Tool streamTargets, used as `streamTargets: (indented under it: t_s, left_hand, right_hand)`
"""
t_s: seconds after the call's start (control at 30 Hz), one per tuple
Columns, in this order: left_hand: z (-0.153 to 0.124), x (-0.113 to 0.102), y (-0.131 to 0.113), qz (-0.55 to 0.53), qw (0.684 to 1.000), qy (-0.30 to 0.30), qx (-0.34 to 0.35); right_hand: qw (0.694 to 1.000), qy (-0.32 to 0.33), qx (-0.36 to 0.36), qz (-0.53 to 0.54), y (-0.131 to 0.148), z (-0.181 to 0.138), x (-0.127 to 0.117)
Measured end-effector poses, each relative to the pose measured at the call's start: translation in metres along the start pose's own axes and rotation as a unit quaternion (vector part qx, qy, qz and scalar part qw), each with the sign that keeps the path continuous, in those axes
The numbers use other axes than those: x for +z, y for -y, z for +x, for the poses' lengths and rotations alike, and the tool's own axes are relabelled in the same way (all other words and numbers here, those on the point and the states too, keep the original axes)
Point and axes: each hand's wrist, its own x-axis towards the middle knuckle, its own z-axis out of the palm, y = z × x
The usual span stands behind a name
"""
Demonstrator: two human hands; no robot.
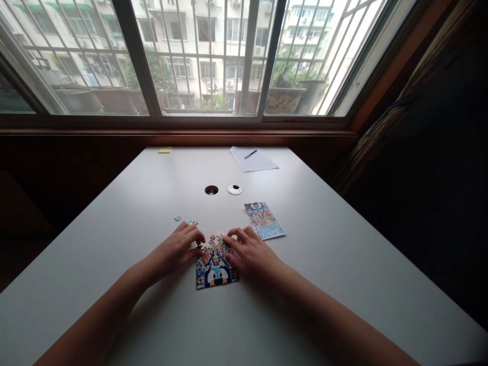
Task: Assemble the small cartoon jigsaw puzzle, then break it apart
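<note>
A partly assembled jigsaw puzzle (218, 269) lies flat on the white table (160, 325), with a blue cartoon dog's face at its near end and an uneven far edge. At its upper left, my left hand (182, 246) pinches a small dark puzzle piece (199, 247) between thumb and fingers. My right hand (249, 251) rests along the puzzle's right edge, fingers spread and fingertips touching it. Several loose puzzle pieces (191, 221) lie just beyond my left hand, partly hidden by it.
The picture card (265, 220) lies right of the puzzle. Farther back are a cable hole (211, 190), its round cover (234, 189), paper sheets (253, 161) with a pen (250, 154), and yellow sticky notes (164, 150). A barred window (206, 61) stands behind the table.
</note>
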Motion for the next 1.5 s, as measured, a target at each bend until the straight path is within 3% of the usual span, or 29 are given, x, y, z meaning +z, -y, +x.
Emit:
streamTargets:
  t_s: [0.27,0.4,0.63,1.0,1.5]
  left_hand:
    - [0.001,0.000,0.003,-0.073,0.997,-0.008,0.006]
    - [-0.001,-0.008,0.012,-0.096,0.994,-0.049,-0.020]
    - [-0.003,-0.011,0.024,0.052,0.990,-0.126,-0.043]
    - [-0.001,-0.001,-0.002,0.053,0.999,0.003,-0.001]
    - [0.001,0.003,-0.002,0.006,1.000,0.023,-0.009]
  right_hand:
    - [1.000,0.002,-0.002,-0.006,0.001,0.000,-0.001]
    - [1.000,0.004,-0.002,0.003,0.000,-0.001,-0.001]
    - [1.000,-0.001,-0.008,-0.002,0.000,-0.001,-0.002]
    - [1.000,-0.003,-0.008,0.004,0.000,0.000,0.000]
    - [1.000,-0.008,-0.018,0.002,0.000,0.001,0.000]
